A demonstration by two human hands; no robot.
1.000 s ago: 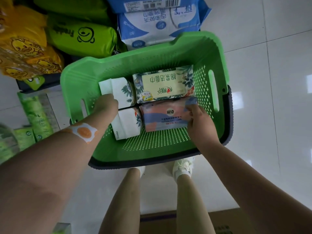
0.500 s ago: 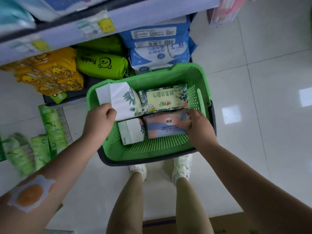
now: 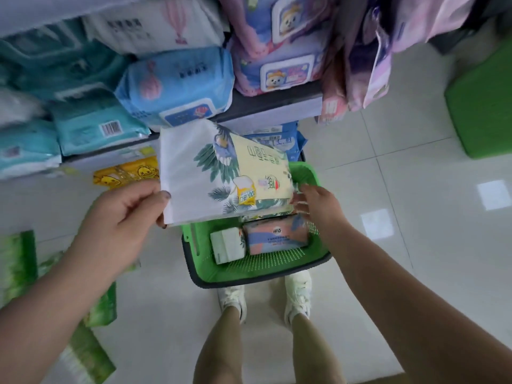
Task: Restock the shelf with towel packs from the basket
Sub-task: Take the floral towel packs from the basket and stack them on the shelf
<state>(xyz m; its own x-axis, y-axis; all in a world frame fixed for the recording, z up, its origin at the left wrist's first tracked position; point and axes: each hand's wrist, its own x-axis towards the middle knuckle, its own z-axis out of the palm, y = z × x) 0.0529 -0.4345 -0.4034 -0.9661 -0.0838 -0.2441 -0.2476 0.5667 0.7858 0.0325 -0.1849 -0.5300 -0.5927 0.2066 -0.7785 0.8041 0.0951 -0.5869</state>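
Left hand [image 3: 122,214] has a firm grip on the leaf-print towel pack [image 3: 219,173], thumb on top of its white end and fingers curled under, holding it up in the air over the green basket [image 3: 249,275] and just in front of the shelf [image 3: 274,106]. The pack is tilted, its far end higher. Right hand [image 3: 318,206] is relaxed, fingers spread out loosely, fingertips at the pack's right edge; can't tell for sure if they're actually touching it. Down in the basket on the floor there's a pink and blue pack [image 3: 277,236], a small white pack [image 3: 227,245] beside it on the left, and another leafy one mostly hidden under the lifted pack. Shelf is loaded with blue and pink wipe packs.
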